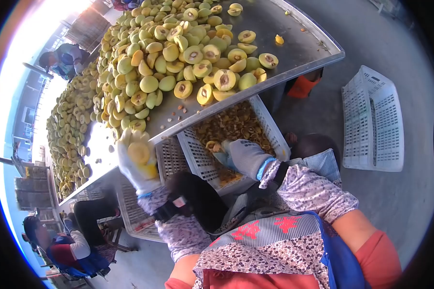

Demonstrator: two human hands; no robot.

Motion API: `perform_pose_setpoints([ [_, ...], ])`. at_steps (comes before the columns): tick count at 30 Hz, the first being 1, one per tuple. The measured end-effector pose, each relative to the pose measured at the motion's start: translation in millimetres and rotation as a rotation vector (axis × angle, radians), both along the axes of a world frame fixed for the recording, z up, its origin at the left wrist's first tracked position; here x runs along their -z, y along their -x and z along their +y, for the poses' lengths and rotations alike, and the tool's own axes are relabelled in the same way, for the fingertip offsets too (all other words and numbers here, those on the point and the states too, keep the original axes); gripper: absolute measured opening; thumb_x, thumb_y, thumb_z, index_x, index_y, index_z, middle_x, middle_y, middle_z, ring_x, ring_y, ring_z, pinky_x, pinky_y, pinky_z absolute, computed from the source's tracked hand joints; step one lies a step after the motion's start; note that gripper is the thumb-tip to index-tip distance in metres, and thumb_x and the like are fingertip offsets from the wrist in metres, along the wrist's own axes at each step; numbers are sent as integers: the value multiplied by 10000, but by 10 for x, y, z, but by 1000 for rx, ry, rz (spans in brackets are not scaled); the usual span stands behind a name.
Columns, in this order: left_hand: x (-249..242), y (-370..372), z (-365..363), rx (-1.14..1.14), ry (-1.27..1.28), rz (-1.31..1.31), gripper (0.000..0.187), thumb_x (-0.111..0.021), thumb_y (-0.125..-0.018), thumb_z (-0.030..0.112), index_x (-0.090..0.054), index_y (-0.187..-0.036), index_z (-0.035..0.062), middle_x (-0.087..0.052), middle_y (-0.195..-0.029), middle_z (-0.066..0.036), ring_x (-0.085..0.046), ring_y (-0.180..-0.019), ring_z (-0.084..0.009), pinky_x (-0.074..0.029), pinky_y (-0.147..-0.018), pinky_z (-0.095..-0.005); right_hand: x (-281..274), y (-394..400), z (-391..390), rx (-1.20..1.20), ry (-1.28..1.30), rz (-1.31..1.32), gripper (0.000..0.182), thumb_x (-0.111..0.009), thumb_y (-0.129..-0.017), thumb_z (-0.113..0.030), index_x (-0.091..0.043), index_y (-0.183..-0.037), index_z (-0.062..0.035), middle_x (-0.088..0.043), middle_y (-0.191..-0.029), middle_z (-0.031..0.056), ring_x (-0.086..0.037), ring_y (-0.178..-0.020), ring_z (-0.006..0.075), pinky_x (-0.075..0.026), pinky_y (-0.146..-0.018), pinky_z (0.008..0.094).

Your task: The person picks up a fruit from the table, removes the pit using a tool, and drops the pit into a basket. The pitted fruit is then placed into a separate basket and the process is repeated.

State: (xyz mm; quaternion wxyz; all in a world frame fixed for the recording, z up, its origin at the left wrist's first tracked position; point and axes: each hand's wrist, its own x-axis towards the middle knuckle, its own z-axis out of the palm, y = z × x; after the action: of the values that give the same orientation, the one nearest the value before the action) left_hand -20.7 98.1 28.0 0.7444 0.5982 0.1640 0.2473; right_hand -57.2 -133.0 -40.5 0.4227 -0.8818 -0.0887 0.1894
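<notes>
Halved yellow-green fruits lie heaped on the metal table, some showing a brown centre. My left hand, in a pale glove stained yellow, is at the table's near edge with a fruit half held against its palm and fingers. Over the white crate below the table, my right hand, also gloved, has its fingers curled together at a small orange-brown piece. What else those fingers grip is hidden. Brown-yellow scraps fill much of that crate.
More crates stand under the table's edge. An empty white crate is on the floor at right, and an orange object is beneath the table corner. One person sits at lower left; another is across the table.
</notes>
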Motion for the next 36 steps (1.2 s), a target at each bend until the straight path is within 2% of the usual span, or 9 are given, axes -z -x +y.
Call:
perform_pose_setpoints([
  [6, 192, -143, 592, -227, -604, 181, 381, -669, -910, 162, -610, -1238, -24, -626, -1175, -126, -601, -1028, -186, -510, -864, -310, -163, -150, 64, 139, 159, -1, 383, -591, -942, -417, -614, -1083, -61, -705, -945, 232, -679, -930, 421, -537, -821, 508],
  [10, 139, -690, -67, 197, -575, 230, 348, -707, -901, 253, -676, -1130, -8, -664, -1099, -79, -593, -938, -138, -480, -841, -280, -189, -142, 29, 184, -11, -60, 390, -607, -936, -425, -612, -1090, -67, -696, -947, 251, -668, -937, 435, -532, -809, 499],
  [14, 246, -1190, -725, 324, -855, 484, 644, -734, -782, 472, -616, -1218, 14, -695, -995, -152, -671, -877, -226, -532, -835, -352, -59, -153, 31, 240, -71, -206, 419, -614, -934, -461, -609, -1023, -52, -665, -812, 275, -643, -849, 483, -518, -695, 541],
  [18, 617, -1545, -724, 225, -1358, 339, 589, -772, -767, 374, -618, -1219, 29, -693, -996, -129, -663, -822, -207, -541, -752, -316, -106, -192, 9, 271, -90, -221, 408, -621, -936, -445, -604, -1014, -45, -665, -805, 272, -646, -838, 474, -518, -674, 532],
  [20, 406, -1343, -681, 510, -474, 339, 477, -767, -805, 252, -630, -1203, 28, -687, -1022, -86, -648, -865, -153, -528, -774, -270, -136, -225, 32, 317, -156, -257, 350, -629, -949, -391, -611, -1018, -48, -677, -824, 259, -658, -815, 455, -521, -634, 504],
  [27, 155, -486, -790, 479, -131, 7, 296, -655, -941, 193, -633, -1162, -3, -655, -1007, -61, -610, -893, -121, -506, -827, -260, -94, -286, 153, 199, -222, -407, 304, -610, -976, -310, -623, -1097, -31, -696, -865, 220, -685, -849, 421, -532, -625, 451],
  [31, 255, -310, -1016, 304, -566, -254, 342, -554, -1002, 310, -594, -1198, 33, -626, -1084, -92, -617, -953, -183, -525, -844, -311, -35, -278, 243, 312, -531, -347, 417, -576, -973, -456, -626, -1005, -44, -662, -776, 256, -654, -818, 468, -527, -633, 482],
  [33, 240, -299, -1057, 461, 465, -61, 445, -545, -1009, 407, -541, -1196, 4, -606, -1152, -149, -623, -1037, -282, -561, -875, -390, 23, -292, 237, 301, -524, -325, 423, -574, -974, -462, -622, -1004, -43, -664, -778, 257, -657, -821, 467, -527, -636, 480],
  [36, 127, -276, -1109, 414, 396, 11, 455, -476, -1030, 437, -533, -1169, 8, -613, -1121, -138, -635, -987, -265, -566, -841, -385, 62, -270, 222, 288, -393, -219, 443, -567, -973, -483, -614, -998, -43, -663, -772, 260, -660, -834, 465, -528, -654, 482],
])
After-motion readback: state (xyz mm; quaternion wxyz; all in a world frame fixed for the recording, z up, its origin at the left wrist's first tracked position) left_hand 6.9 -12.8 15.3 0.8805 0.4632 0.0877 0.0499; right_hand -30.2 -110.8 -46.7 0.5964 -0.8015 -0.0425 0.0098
